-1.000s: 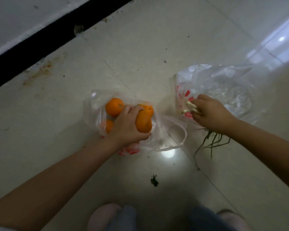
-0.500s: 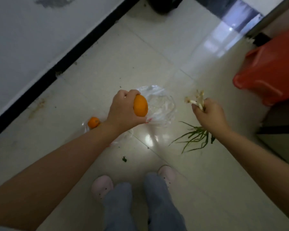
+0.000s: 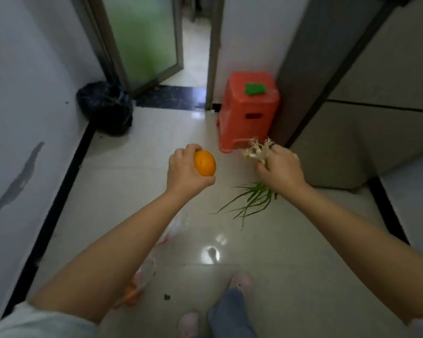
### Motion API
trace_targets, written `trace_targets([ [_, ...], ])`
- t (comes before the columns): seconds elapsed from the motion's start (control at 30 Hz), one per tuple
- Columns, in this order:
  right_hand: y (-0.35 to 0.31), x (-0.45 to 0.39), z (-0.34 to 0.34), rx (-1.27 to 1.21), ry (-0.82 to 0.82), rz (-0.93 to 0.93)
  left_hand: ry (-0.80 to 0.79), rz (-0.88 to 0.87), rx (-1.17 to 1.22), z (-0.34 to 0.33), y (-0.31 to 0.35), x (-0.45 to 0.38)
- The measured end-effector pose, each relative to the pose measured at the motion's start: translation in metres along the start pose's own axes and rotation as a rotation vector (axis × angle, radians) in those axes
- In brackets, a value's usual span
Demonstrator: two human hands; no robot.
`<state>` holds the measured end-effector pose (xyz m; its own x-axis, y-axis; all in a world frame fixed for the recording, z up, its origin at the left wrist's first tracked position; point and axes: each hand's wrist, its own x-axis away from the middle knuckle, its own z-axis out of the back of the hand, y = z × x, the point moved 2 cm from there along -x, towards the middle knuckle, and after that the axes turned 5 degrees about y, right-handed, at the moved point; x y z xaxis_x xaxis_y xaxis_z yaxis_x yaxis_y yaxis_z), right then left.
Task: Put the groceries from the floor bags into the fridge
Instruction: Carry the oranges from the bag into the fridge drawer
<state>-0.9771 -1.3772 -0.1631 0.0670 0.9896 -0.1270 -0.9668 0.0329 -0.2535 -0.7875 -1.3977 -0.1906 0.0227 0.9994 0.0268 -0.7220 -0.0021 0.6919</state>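
My left hand (image 3: 186, 172) is raised in front of me, gripping an orange (image 3: 205, 163). My right hand (image 3: 280, 169) holds a bunch of spring onions (image 3: 253, 198), white roots up and green leaves hanging below the fist. The clear plastic bags (image 3: 147, 272) lie on the floor under my left forearm, with another orange (image 3: 130, 292) showing in one of them. The grey fridge (image 3: 352, 113) stands at the right, its doors closed.
A red plastic stool (image 3: 249, 111) with a green item on top stands against the fridge's side. A black rubbish bag (image 3: 106, 107) sits in the left corner by a glass door. White walls with black skirting close in the left. My feet are at the bottom.
I have stood up from the floor bags. Both hands rose with the orange and the spring onions, and the view lifted from the floor to the hallway and fridge.
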Motion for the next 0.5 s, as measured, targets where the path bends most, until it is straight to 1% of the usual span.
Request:
trace_targets([
  [0.13,0.092,0.027,0.082,-0.08,0.145,-0.195,-0.107,-0.248,0.041,-0.04,0.112,0.005],
  [0.23,0.152,0.045,0.134,-0.159,0.278,-0.287,-0.183,-0.378,0.103,-0.074,0.194,0.013],
  [0.33,0.228,0.052,0.19,-0.243,0.394,-0.4,-0.22,-0.46,0.15,-0.117,0.289,0.017],
  [0.4,0.28,0.048,0.227,-0.278,0.467,-0.458,-0.214,-0.477,0.196,-0.142,0.352,0.017],
  [0.5,0.355,0.037,0.28,-0.339,0.59,-0.513,-0.199,-0.532,0.2,-0.176,0.444,0.012],
])
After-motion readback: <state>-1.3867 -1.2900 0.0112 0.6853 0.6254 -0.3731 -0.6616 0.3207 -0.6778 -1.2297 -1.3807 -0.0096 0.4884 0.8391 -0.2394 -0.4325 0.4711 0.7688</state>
